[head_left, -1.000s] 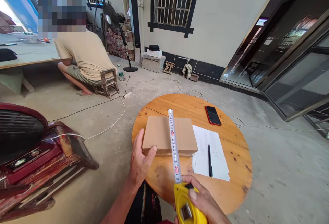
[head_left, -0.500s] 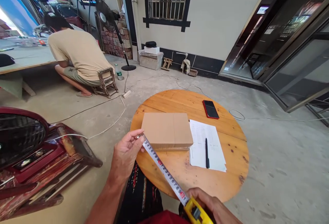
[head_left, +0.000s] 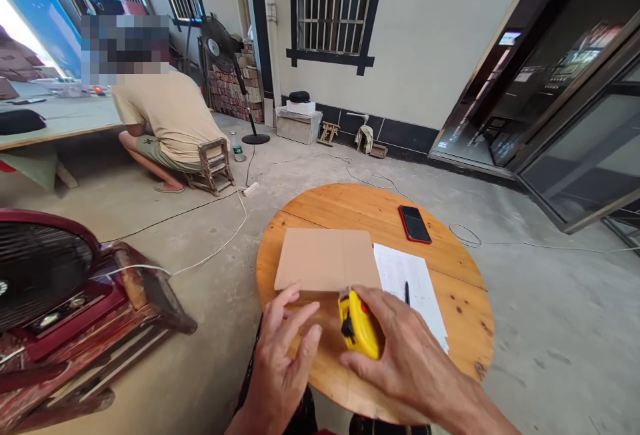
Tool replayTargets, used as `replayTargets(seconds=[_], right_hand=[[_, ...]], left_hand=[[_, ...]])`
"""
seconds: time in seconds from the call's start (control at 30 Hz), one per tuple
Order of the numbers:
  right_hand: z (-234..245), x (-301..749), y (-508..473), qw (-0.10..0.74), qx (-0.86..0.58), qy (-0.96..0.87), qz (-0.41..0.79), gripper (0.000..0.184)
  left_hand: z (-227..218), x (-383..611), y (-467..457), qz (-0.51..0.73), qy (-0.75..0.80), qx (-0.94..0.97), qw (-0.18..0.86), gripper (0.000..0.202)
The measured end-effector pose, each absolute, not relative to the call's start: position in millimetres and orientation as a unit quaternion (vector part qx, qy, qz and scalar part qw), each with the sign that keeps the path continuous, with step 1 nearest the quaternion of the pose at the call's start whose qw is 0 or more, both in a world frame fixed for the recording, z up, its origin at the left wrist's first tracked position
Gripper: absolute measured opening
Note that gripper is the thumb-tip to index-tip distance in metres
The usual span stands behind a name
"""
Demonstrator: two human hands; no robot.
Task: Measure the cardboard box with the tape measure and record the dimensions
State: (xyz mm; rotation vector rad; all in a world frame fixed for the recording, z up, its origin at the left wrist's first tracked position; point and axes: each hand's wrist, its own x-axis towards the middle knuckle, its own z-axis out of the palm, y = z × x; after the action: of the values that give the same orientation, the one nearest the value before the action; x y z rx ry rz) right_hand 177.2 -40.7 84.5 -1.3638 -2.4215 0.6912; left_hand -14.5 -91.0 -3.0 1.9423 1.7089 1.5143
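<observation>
My right hand (head_left: 400,348) grips a yellow tape measure (head_left: 361,325) over the near part of the round wooden table. Its metal blade no longer stretches out; only a short bit shows at the case's top, close to the box. My left hand (head_left: 287,348) is open, fingers spread, at the near left edge of the cardboard box (head_left: 327,258); whether the fingertips touch it I cannot tell. To the right of the box lie white paper sheets (head_left: 407,282). A black pen (head_left: 407,292) rests on them, partly hidden behind my right hand.
A phone (head_left: 415,224) in a red case lies toward the back of the round table (head_left: 345,198). At left, a dark red fan (head_left: 47,275) stands on a wooden chair. Another person (head_left: 160,112) sits on a small chair by a long table (head_left: 75,125). Cables cross the floor.
The blade has gone back into the tape measure, and my left hand has let go of its end. My right hand has brought the case up to the box's near edge.
</observation>
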Motion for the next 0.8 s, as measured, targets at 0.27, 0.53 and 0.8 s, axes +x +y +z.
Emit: replayTargets(seconds=[0.27,0.53,0.8], right_hand=[[81.1,124.0,58.8,0.084,-0.38,-0.913,0.126,0.067],[42.3,174.0,23.5,0.33,-0.55,-0.739,0.207,0.058],[1.1,172.5,-12.0,0.423,-0.546,-0.59,0.418,0.058]], left_hand=[[-42.4,-41.3,-72.0,0.535,0.666,0.512,0.087,0.04],[-77.3,-40.5,-59.3,0.533,0.669,0.403,0.326,0.075],[-70.3,-53.3,-32.0,0.545,0.638,0.403,0.366,0.052]])
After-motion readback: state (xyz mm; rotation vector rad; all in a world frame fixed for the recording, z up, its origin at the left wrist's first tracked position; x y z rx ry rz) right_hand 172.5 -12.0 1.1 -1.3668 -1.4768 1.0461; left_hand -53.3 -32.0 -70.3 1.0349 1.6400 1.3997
